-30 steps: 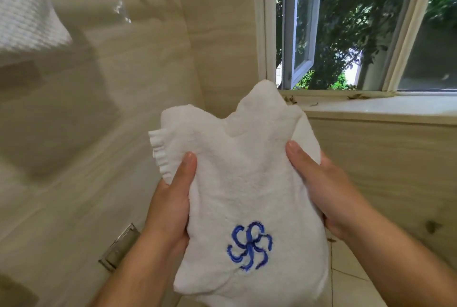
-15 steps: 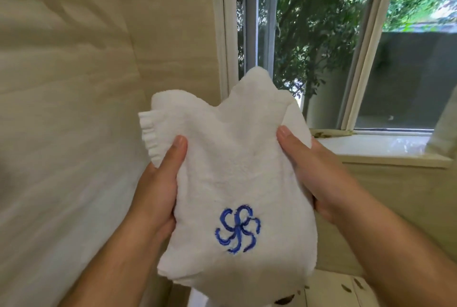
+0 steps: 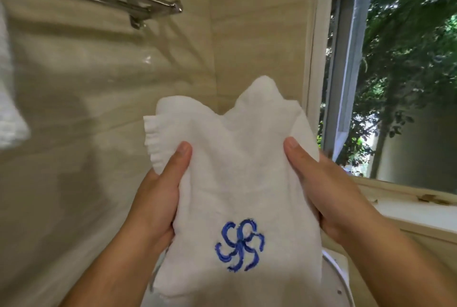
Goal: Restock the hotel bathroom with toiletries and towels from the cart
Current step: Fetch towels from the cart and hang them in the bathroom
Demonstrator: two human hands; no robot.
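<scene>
I hold a white hand towel (image 3: 235,173) with a blue embroidered swirl logo up in front of me. My left hand (image 3: 160,197) grips its left side, thumb on the front. My right hand (image 3: 326,190) grips its right side the same way. The towel hangs down between both hands and its top edge bunches into two peaks. A chrome towel rack (image 3: 138,2) is fixed to the beige tiled wall above and to the left of the towel.
Another white towel (image 3: 10,98) hangs at the far left edge. An open window (image 3: 351,71) with trees outside and a sill (image 3: 408,210) stands on the right. A white rounded fixture rim (image 3: 413,279) shows below the towel.
The view has tilted up and to the left, so the chrome rack and the hanging towel have come into sight. Both hands keep the same grip on the towel.
</scene>
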